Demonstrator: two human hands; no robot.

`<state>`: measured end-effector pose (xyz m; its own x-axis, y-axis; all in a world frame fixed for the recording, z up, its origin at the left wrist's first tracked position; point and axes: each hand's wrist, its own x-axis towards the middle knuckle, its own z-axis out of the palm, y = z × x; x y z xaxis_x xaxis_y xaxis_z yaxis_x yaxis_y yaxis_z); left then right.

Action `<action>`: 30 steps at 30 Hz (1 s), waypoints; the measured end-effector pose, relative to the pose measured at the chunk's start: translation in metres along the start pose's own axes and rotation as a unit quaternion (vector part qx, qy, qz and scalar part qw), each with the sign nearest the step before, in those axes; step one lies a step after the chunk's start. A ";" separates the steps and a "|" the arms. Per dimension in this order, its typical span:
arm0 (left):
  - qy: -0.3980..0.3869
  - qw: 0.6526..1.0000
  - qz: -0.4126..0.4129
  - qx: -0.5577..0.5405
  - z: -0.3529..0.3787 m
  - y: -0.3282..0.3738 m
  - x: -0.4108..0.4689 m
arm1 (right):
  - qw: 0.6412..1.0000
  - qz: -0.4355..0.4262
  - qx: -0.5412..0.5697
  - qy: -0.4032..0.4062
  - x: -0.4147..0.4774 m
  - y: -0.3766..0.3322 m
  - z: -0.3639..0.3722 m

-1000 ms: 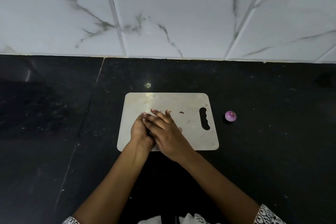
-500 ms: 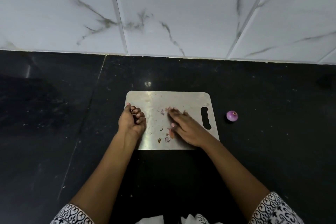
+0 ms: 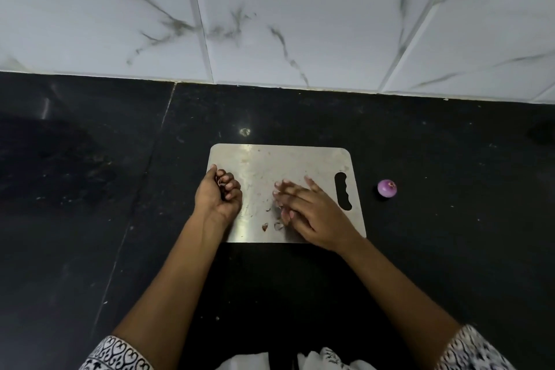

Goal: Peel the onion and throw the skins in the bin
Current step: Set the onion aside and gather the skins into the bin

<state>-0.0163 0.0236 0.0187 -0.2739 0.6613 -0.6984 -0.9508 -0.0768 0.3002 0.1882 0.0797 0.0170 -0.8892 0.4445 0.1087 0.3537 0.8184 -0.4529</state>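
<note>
Our left hand (image 3: 218, 194) is curling at the left edge of the cutting board (image 3: 285, 161), fingers folded round a dark wad that we are reading as the gathered skins (image 3: 220, 182); our right hand (image 3: 313, 212) is lying flat in the middle of the frame, fingers straight and close together, pressing down on the board and gripping nothing; the loose skins (image 3: 265, 227) are sitting just beside its thumb, near the board's lower edge.

We are judging these skins to be paper-light, thin and brittle, likely to cling to the smooth board and to crumble under a hard squeeze; so we are favouring a sweep with flat fingers into a small heap, then a soft pinch from above.

The onion (image 3: 387, 188) is resting on the black counter (image 3: 90, 219), right of the board and apart from it; it is showing small, round, glossy purple, with a paler spot on top, and looking peeled; we are expecting it to be firm and a bit slippery, best taken round its middle.

Across the top of the frame the tiled wall (image 3: 300, 9) is running white with grey veins; the patterned sleeves (image 3: 117, 353) are peeking in at the bottom; the bin is not showing anywhere.
</note>
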 end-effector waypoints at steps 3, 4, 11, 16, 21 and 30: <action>-0.004 1.000 0.001 0.002 0.000 -0.001 0.000 | 0.993 -0.038 -0.103 -0.039 -0.024 -0.023 0.015; -0.006 1.000 0.002 0.003 0.001 -0.002 0.000 | 0.984 -0.062 -0.148 -0.074 -0.029 -0.029 0.024; -0.005 1.000 0.004 0.014 0.000 -0.003 -0.001 | 0.982 0.032 -0.158 -0.096 -0.017 -0.021 0.024; -0.008 1.000 0.002 0.014 -0.001 -0.003 -0.001 | 0.978 0.190 0.063 0.058 -0.037 -0.021 0.013; -0.008 1.000 0.004 0.017 0.000 -0.005 -0.002 | 0.968 0.245 0.048 0.027 -0.030 -0.039 0.021; -0.002 0.999 0.005 0.043 0.000 -0.008 -0.005 | 0.991 0.120 -0.057 0.005 0.012 -0.030 0.027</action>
<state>-0.0078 0.0207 0.0200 -0.2825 0.6632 -0.6931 -0.9321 -0.0189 0.3618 0.1595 0.0507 0.0079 -0.7731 0.6340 0.0199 0.5853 0.7250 -0.3630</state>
